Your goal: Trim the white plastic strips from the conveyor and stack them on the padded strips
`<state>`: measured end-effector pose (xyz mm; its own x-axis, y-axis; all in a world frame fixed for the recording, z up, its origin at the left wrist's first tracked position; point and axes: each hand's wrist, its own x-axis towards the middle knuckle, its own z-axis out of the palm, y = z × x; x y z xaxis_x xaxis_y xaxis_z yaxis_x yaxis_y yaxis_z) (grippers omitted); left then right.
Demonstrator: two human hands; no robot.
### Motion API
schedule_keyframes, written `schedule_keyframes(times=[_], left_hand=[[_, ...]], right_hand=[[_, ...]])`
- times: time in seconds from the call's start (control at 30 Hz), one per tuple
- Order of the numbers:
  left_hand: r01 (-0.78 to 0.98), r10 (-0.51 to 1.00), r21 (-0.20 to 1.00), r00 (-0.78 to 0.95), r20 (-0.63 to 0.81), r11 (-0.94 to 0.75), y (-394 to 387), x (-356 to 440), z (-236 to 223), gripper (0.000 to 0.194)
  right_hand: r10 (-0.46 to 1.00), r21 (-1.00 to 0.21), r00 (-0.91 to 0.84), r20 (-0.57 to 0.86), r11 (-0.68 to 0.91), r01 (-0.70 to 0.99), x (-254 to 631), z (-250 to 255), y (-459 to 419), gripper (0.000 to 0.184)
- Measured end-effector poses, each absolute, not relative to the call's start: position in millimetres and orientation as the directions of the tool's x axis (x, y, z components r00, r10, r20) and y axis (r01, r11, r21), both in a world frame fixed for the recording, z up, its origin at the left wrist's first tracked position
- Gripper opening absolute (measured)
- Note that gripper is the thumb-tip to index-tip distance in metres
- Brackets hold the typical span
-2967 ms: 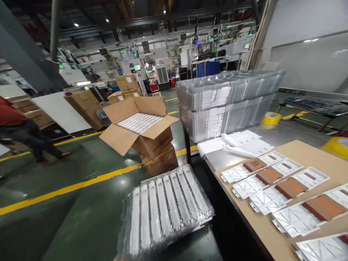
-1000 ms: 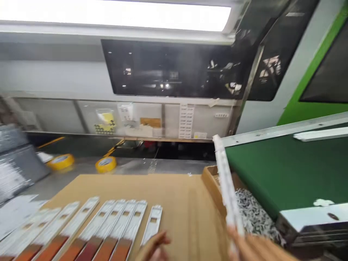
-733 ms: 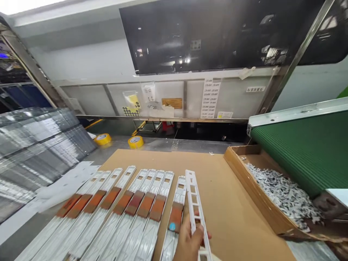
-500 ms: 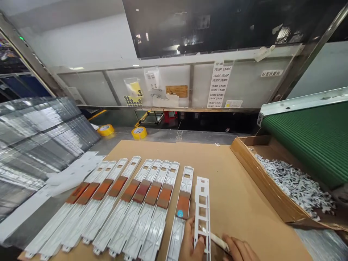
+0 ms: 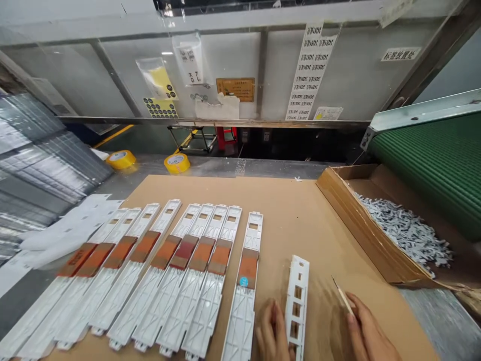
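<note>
L hand (image 5: 273, 328) rests fingers on the white plastic frame (image 5: 296, 306), grip pinching its near left edge. Frame lies flat on the cardboard sheet (image 5: 300, 220) on the bench, just right of the row of white strips (image 5: 180, 271); long axis runs near-to-far, far end pointing away from the person, tilted slightly right. R hand (image 5: 366, 331) is clenched on a thin stick tool (image 5: 341, 293), tip aimed up-left, apart from the frame. The nearest strip carries a blue dot sticker (image 5: 244, 282). Wall label (image 5: 400, 53) has Chinese characters and the paper list (image 5: 308, 75) has rows of numbers, both too small to read. Cardboard tray (image 5: 361, 235) of white scraps sits at right.
</note>
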<state>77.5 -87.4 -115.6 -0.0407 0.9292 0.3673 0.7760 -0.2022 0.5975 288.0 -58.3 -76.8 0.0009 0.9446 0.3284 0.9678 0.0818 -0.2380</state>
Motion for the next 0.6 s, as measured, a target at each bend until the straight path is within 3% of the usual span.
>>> schedule_keyframes(times=[0.1, 0.17, 0.27, 0.37, 0.6], left_hand=[[0.925, 0.864, 0.341, -0.028, 0.503, -0.169, -85.2, 89.4, -114.2, 0.06], [0.948, 0.791, 0.233, 0.029, 0.611, -0.215, -79.8, 95.6, -113.0, 0.051], [0.894, 0.697, 0.202, 0.153, 0.701, -0.399, -67.8, 99.2, -109.8, 0.029], [0.833, 0.668, 0.165, 0.288, 0.686, -0.528, -59.5, 97.7, -108.1, 0.045], [0.948, 0.736, 0.062, 0.2, 0.647, -0.312, -68.3, 98.2, -115.7, 0.026]], right_hand=[[0.953, -0.244, -0.049, 0.298, 0.126, 0.961, 284.0, -68.4, -52.4, 0.036], [0.959, -0.275, -0.075, 0.272, 0.152, 0.949, 279.3, -64.8, -47.8, 0.033], [0.959, -0.288, -0.086, 0.269, 0.165, 0.943, 274.5, -61.3, -40.2, 0.028], [0.959, -0.292, -0.12, 0.258, 0.196, 0.936, 272.5, -58.1, -32.8, 0.027], [0.922, -0.116, -0.298, 0.248, 0.334, 0.936, 261.0, -47.5, -19.7, 0.031]])
